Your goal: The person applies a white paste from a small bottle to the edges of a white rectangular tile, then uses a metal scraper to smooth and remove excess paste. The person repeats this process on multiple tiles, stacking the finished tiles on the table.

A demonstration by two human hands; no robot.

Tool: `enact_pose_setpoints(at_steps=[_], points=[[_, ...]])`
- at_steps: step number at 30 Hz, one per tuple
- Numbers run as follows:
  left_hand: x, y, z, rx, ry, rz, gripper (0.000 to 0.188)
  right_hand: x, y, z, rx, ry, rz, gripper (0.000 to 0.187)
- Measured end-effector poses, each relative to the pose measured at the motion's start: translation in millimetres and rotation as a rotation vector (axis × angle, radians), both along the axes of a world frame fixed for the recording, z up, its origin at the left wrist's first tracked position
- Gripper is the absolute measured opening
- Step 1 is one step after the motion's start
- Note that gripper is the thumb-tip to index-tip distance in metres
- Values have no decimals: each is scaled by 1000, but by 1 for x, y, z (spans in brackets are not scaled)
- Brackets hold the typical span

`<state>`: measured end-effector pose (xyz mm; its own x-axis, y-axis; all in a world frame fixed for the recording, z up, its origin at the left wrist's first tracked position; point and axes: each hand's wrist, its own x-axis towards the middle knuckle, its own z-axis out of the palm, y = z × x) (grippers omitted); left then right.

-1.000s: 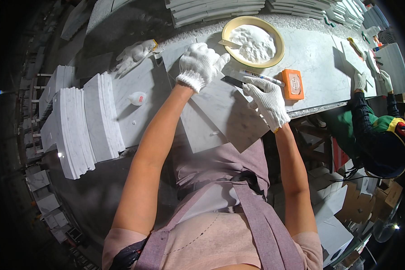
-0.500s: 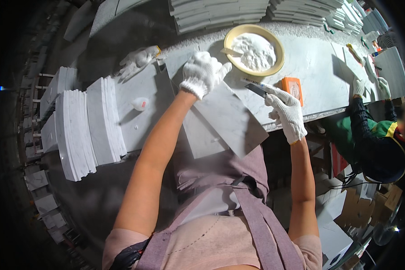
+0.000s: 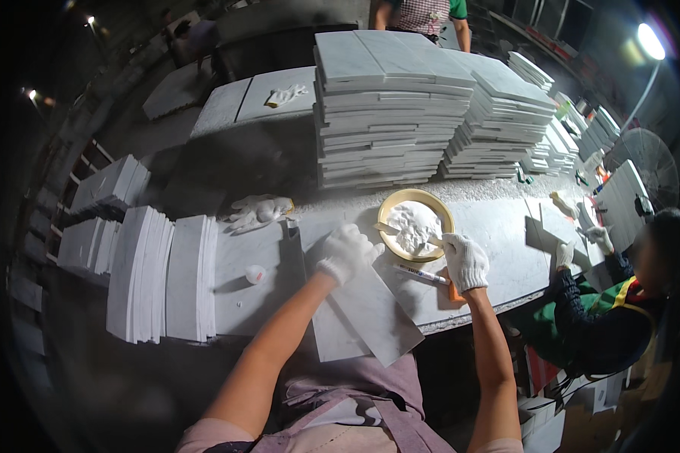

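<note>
My left hand (image 3: 349, 253), in a white knit glove and slightly blurred, is closed over the far end of a grey-white marble tile (image 3: 376, 321). This tile lies askew on another marble tile (image 3: 331, 326), both jutting past the table's near edge. My right hand (image 3: 466, 262), gloved too, is closed around a flat scraper (image 3: 434, 241) at the right rim of a yellow bowl (image 3: 387, 209). White powder (image 3: 412, 223) fills much of the bowl, and a flat stick (image 3: 386, 228) rests at its left side. Below lie a white marker (image 3: 421, 273) and an orange box (image 3: 455, 292).
Tall marble tile stacks (image 3: 393, 113) stand behind the bowl; upright tiles (image 3: 136, 275) line the left. A loose glove (image 3: 258, 213) and a small white bottle (image 3: 255, 274) lie on the table (image 3: 234, 306). A co-worker (image 3: 589, 317) handles tiles at right; another person (image 3: 423, 19) stands beyond.
My right hand has moved the scraper from beside the orange box to the bowl's right rim. My left hand stays on the tile. The view has tilted up, showing more of the background.
</note>
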<state>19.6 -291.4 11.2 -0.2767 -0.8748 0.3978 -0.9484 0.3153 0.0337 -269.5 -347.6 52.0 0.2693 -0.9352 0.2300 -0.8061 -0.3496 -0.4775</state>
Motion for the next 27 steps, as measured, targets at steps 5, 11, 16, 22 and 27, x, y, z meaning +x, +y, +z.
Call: enact_pose_setpoints(at_steps=[5, 11, 16, 22, 27], points=[[0, 0, -6, 95, -87, 45, 54, 10, 2, -5, 10, 221, 89, 24], [1, -1, -21, -2, 63, 146, 46, 46, 20, 50, -50, 18, 42, 48], [7, 2, -22, 28, 53, 65, 31, 137, 51, 66, 217, -166, 466, 47], [9, 0, -14, 216, -96, 17, 41, 267, 54, 28, 186, 128, 907, 44], [3, -4, -15, 281, 8, 131, 40, 335, 61, 1, 291, 441, 980, 50]])
